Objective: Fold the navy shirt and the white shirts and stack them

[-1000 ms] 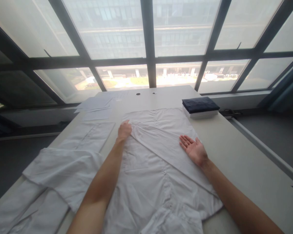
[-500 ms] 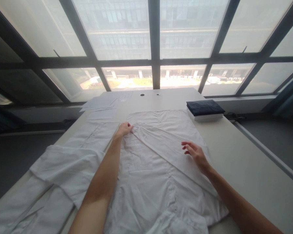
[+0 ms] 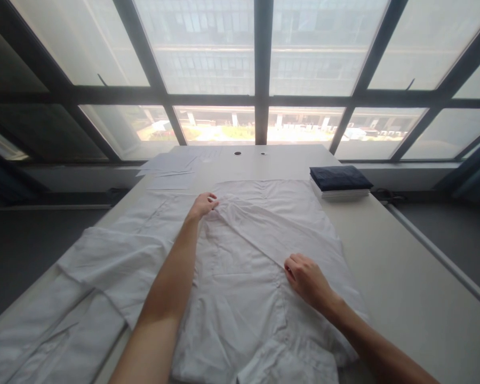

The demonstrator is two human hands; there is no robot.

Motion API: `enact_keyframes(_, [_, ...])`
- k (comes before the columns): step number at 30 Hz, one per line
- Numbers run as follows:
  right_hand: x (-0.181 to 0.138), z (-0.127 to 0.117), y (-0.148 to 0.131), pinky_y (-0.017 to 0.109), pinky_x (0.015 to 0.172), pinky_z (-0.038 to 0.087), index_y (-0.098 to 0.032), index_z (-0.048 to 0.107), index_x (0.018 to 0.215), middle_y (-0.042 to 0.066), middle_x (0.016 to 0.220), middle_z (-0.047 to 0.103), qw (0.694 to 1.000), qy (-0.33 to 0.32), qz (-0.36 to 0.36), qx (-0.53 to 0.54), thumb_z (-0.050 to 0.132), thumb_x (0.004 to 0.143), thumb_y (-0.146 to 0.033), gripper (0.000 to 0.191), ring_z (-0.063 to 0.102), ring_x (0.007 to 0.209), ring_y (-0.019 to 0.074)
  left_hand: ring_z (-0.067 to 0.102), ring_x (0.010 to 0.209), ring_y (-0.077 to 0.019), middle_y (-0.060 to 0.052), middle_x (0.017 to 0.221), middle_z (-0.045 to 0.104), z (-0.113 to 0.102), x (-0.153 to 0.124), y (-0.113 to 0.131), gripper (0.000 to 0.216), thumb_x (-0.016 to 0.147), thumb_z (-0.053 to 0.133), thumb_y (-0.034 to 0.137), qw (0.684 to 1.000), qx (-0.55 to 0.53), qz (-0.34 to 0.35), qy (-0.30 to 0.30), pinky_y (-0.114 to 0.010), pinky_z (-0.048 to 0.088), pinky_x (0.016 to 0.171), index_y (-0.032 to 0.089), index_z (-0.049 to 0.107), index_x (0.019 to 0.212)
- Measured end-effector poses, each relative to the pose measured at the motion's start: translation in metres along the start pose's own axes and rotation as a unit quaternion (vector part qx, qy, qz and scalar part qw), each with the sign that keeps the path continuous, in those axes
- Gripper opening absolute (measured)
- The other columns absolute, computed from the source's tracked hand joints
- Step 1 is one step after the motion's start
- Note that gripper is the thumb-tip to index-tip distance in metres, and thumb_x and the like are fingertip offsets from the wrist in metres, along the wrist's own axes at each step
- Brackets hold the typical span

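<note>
A white shirt [image 3: 236, 304] lies spread on the table in front of me, its collar end nearest me and its button front running up the middle. One part of it is folded over, with a slanting edge crossing from upper left to lower right. At the upper left end of that fold, my left hand [image 3: 204, 205] is closed, pinching the fabric. My right hand [image 3: 306, 276] is curled on the slanting edge near the middle, fingertips pinched on the cloth. The fingers' undersides are partly hidden.
Another white garment [image 3: 116, 261] lies to the left, with its near part over the table's left side. Sheets of paper [image 3: 170, 165] rest at the back left. A dark folded cloth [image 3: 340, 177] tops a white stack at the right edge of the table [image 3: 400, 282]. Windows stand beyond.
My right hand has come down and left from above the shirt, and its fingers have closed on the slanting edge. My left hand keeps its pinch. The view has shifted slightly.
</note>
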State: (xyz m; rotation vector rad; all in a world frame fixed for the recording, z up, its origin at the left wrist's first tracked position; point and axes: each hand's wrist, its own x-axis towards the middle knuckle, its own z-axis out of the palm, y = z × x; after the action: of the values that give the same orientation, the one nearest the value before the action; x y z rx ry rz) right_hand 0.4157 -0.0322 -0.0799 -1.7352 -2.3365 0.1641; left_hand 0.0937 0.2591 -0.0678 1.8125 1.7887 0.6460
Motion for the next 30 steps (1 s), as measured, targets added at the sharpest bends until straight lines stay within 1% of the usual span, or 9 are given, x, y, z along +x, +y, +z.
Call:
enact_keyframes(7, [-0.001,0.001,-0.001,0.029,0.075,0.038,-0.021,0.060,0.083,0.005,0.087,0.065,1.000,-0.003,-0.021,0.003,0.052,0.094,-0.013,0.016,0.058,0.083,0.0195,0.066,0.065,-0.0146,-0.003,0.082,0.073,-0.005,-0.002,-0.004,0.029,0.073,0.072,0.025,0.997,0.076,-0.006,-0.017,-0.021,0.049,0.060,0.014,0.069,0.100])
enact_keyframes(10, [-0.001,0.002,-0.001,0.028,0.075,0.038,-0.021,0.061,0.084,0.005,0.088,0.066,1.000,-0.012,-0.022,0.016,0.052,0.094,-0.013,0.015,0.058,0.083,0.0190,0.069,0.074,-0.0205,-0.006,0.082,0.073,-0.009,-0.001,0.000,0.026,0.073,0.072,0.024,0.992,0.129,0.002,-0.016,-0.026,0.052,0.068,0.015,0.070,0.097])
enact_keyframes(12, [-0.001,0.000,-0.001,0.027,0.075,0.039,-0.021,0.061,0.085,0.004,0.089,0.066,0.999,-0.018,-0.020,0.030,0.052,0.094,-0.014,0.015,0.058,0.084,0.0187,0.070,0.089,-0.0281,-0.013,0.092,0.073,-0.008,-0.004,0.007,0.026,0.076,0.069,0.023,0.986,0.164,0.014,0.000,-0.035,0.053,0.080,0.014,0.070,0.100])
enact_keyframes(14, [-0.001,-0.002,-0.001,0.027,0.074,0.039,-0.021,0.062,0.084,0.004,0.088,0.066,0.999,-0.021,-0.017,0.043,0.052,0.094,-0.015,0.015,0.058,0.084,0.0184,0.065,0.108,-0.0358,-0.021,0.109,0.070,0.002,-0.012,0.020,0.029,0.082,0.062,0.022,0.980,0.191,0.041,0.022,-0.045,0.049,0.092,0.012,0.068,0.109])
enact_keyframes(16, [-0.001,-0.003,0.000,0.027,0.074,0.039,-0.021,0.061,0.082,0.004,0.087,0.066,0.998,-0.025,-0.013,0.054,0.051,0.094,-0.015,0.017,0.058,0.083,0.0182,0.056,0.124,-0.0372,-0.025,0.129,0.062,0.024,-0.024,0.037,0.036,0.090,0.052,0.023,0.974,0.206,0.094,0.029,-0.050,0.042,0.102,0.011,0.064,0.122])
enact_keyframes(19, [-0.001,-0.003,0.001,0.027,0.073,0.039,-0.021,0.060,0.080,0.003,0.085,0.065,0.997,-0.031,-0.005,0.070,0.051,0.093,-0.014,0.017,0.058,0.081,0.0183,0.042,0.140,-0.0262,-0.013,0.150,0.049,0.068,-0.043,0.060,0.046,0.098,0.042,0.029,0.955,0.212,0.205,-0.013,-0.043,0.031,0.116,0.020,0.051,0.143])
enact_keyframes(23, [-0.001,0.001,0.002,0.027,0.075,0.039,-0.021,0.058,0.079,0.004,0.084,0.063,0.996,-0.022,0.000,0.089,0.051,0.093,-0.014,0.016,0.057,0.082,0.0189,0.026,0.149,-0.0265,-0.008,0.159,0.036,0.108,-0.058,0.068,0.054,0.101,0.039,0.044,0.933,0.229,0.271,-0.066,-0.051,0.018,0.120,0.023,0.041,0.150])
enact_keyframes(27, [-0.002,0.006,-0.001,0.029,0.076,0.039,-0.021,0.057,0.081,0.005,0.085,0.063,0.997,-0.003,0.006,0.083,0.051,0.093,-0.017,0.014,0.056,0.084,0.0204,0.022,0.150,-0.0266,-0.010,0.161,0.031,0.109,-0.059,0.062,0.056,0.103,0.031,0.047,0.927,0.243,0.276,-0.073,-0.052,0.017,0.120,0.021,0.036,0.153])
enact_keyframes(30, [-0.002,0.008,-0.003,0.029,0.077,0.039,-0.021,0.057,0.081,0.005,0.086,0.064,0.997,0.004,0.015,0.080,0.052,0.094,-0.018,0.014,0.056,0.085,0.0210,0.018,0.151,-0.0261,-0.010,0.162,0.028,0.099,-0.052,0.057,0.058,0.104,0.026,0.046,0.936,0.253,0.243,-0.040,-0.052,0.014,0.121,0.021,0.031,0.156])
